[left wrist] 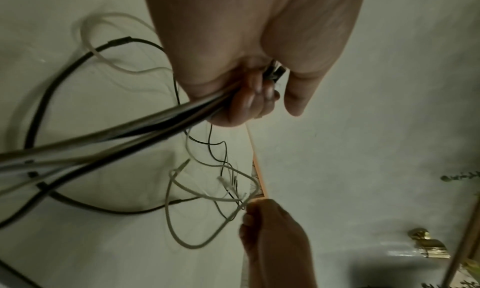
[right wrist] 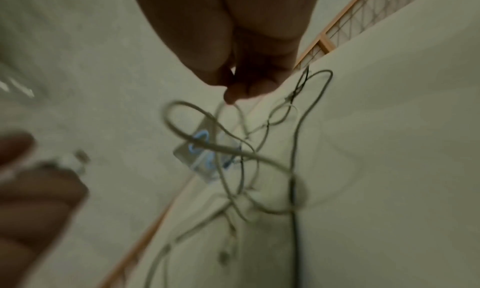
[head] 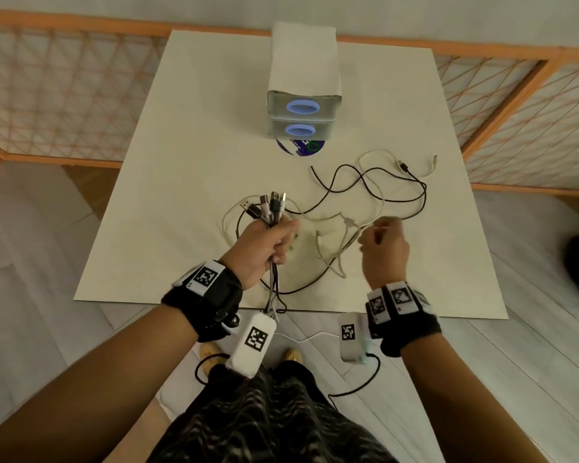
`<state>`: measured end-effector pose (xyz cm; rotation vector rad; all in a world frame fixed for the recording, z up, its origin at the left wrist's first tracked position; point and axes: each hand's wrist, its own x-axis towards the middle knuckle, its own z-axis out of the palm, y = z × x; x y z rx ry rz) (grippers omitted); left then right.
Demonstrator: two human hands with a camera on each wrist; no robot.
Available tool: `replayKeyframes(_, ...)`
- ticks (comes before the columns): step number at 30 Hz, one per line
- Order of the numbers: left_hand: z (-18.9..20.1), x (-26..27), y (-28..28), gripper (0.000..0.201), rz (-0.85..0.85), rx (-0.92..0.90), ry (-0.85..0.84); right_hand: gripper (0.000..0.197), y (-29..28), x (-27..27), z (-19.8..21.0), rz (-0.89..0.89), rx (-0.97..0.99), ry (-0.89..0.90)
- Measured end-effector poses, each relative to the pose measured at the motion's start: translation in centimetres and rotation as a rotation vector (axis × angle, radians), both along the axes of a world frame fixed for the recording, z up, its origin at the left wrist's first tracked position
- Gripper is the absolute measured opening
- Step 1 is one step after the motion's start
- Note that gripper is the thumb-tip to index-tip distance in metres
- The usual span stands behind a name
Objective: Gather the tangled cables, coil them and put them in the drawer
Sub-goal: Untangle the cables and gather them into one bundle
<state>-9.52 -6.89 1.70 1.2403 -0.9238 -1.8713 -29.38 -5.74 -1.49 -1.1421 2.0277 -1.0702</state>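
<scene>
White worktop (head: 181, 162): cable ends (head: 271, 203) are clenched upright in the left hand (head: 264, 248), slack cables (head: 381, 192) trail rightward, a pale strand is pinched by the nearer right hand (head: 383, 245).

The right wrist view is blurring heavily: the white cable (right wrist: 226, 147) is smearing across the drawer unit (right wrist: 207, 159), and whether the right hand (right wrist: 233, 52) is pinching it is not showing clearly. The left hand (head: 264, 243) is hiding the middle of the cable bundle (head: 272, 203). A disc (head: 301, 148) is lying half covered beneath the drawers.
</scene>
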Motion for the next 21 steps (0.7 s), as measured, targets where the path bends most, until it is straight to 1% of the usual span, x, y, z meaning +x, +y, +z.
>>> replayKeyframes(2,0.3,-0.5,0.0,0.036,0.028,0.017,0.031,0.014,0.4,-0.8,2.0,-0.1,-0.172,-0.058)
replayKeyframes(3,0.5,-0.8,0.0,0.036,0.031,0.022,0.045,0.016,0.4,-1.0,2.6,-0.108,-0.214,-0.093)
replayKeyframes(4,0.6,-1.1,-0.1,0.036,0.024,0.022,0.054,0.017,0.3,-1.1,3.2,-0.092,-0.212,-0.117)
replayKeyframes(5,0.6,-1.4,-0.2,0.035,0.01,0.02,0.056,0.02,0.1,-1.2,3.2,-0.059,-0.161,-0.113)
replayKeyframes(7,0.6,-1.8,-0.3,0.035,-0.018,0.018,0.059,0.029,-0.4,-1.1,1.8,0.015,0.047,-0.031)
replayKeyframes(9,0.4,-2.0,-0.4,0.034,-0.037,0.029,0.077,0.042,-0.5,-1.3,-0.7,0.025,0.249,0.041)
replayKeyframes(10,0.4,-2.0,-0.4,0.033,-0.038,0.043,0.096,0.046,-0.3,-1.5,-2.1,0.014,0.309,0.075)
replayKeyframes(12,0.3,-1.8,-0.4,0.032,-0.022,0.063,0.123,0.045,0.4,-2.0,-4.6,0.016,0.376,0.165)
replayKeyframes(14,0.4,-1.4,-0.2,0.033,-0.007,0.068,0.106,0.042,1.2,-2.2,-5.9,0.106,0.395,0.284)
replayKeyframes(15,0.4,-1.1,-0.1,0.034,-0.011,0.067,0.087,0.04,1.6,-2.2,-6.3,0.145,0.375,0.33)
replayKeyframes(18,0.3,-0.7,0.1,0.034,-0.027,0.074,0.043,0.037,2.2,-2.3,-6.6,0.178,0.321,0.346)
replayKeyframes(21,-0.1,-1.1,0.2,0.032,-0.05,0.083,0.003,0.026,1.8,-2.5,-6.3,0.163,0.334,0.357)
